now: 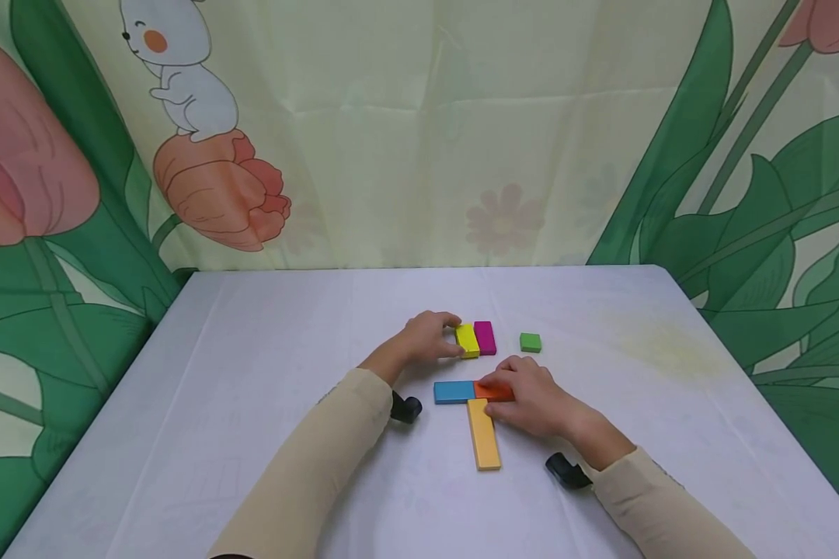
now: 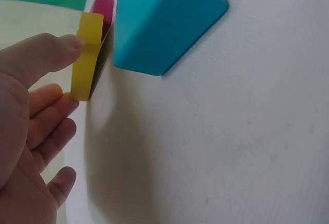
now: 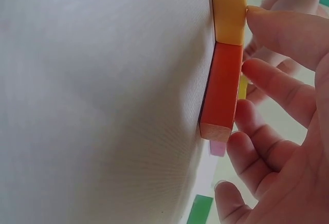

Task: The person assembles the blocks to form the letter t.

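My left hand (image 1: pixel 428 335) holds a yellow block (image 1: pixel 467 341) at its ends, between thumb and fingers. A magenta block (image 1: pixel 485 338) lies against that block's right side. Nearer to me, a blue block (image 1: pixel 454 393) and a red-orange block (image 1: pixel 492 391) sit end to end, with a light orange block (image 1: pixel 485 435) reaching toward me from under their joint, like a T. My right hand (image 1: pixel 537 397) rests its fingertips on the red-orange block (image 3: pixel 223 90), while its thumb touches the light orange block (image 3: pixel 230 11); its fingers are loosely extended.
A small green block (image 1: pixel 530 342) lies apart, right of the magenta one. The white-covered table (image 1: pixel 252 349) ends at a flower-printed cloth backdrop (image 1: pixel 391 155). Black wrist camera mounts (image 1: pixel 407 408) stick out below the sleeves.
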Tool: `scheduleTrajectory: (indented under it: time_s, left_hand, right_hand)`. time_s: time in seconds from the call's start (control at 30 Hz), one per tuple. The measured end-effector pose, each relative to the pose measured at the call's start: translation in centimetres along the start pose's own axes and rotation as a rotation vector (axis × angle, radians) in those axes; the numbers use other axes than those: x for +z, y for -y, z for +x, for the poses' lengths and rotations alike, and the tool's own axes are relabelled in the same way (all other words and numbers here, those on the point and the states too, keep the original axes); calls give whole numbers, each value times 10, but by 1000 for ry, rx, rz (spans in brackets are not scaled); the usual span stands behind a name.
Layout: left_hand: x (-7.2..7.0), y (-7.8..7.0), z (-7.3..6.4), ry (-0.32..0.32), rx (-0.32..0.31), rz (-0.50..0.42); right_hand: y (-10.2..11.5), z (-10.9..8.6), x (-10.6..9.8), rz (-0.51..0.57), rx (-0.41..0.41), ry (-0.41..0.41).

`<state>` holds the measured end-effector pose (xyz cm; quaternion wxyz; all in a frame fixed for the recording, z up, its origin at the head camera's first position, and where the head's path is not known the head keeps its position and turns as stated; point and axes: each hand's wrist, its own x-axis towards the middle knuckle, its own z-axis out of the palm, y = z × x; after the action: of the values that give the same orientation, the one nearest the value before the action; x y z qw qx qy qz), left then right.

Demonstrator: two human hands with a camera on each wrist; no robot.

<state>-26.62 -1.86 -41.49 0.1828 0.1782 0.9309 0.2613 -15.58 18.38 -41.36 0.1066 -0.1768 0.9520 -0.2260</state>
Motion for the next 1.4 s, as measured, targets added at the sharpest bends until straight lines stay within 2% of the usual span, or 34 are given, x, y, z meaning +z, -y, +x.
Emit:
scheduleTrajectory:
  time_s: [0.3,0.73,0.97,1.4]
  left_hand:
    - [-1,1,-7,31,-3,-32]
    - [2,0,-13,28,11,-38]
    - [7,1,-12,9,24,5]
    - [12,-4,-15,0,41,98]
  right_hand:
    - [-1,1,0,9,12,-2]
    - [0,0,0,19,12,7]
    - [-2,-1,0,5,-17,1]
    - [-1,-2,-1,13,-4,1]
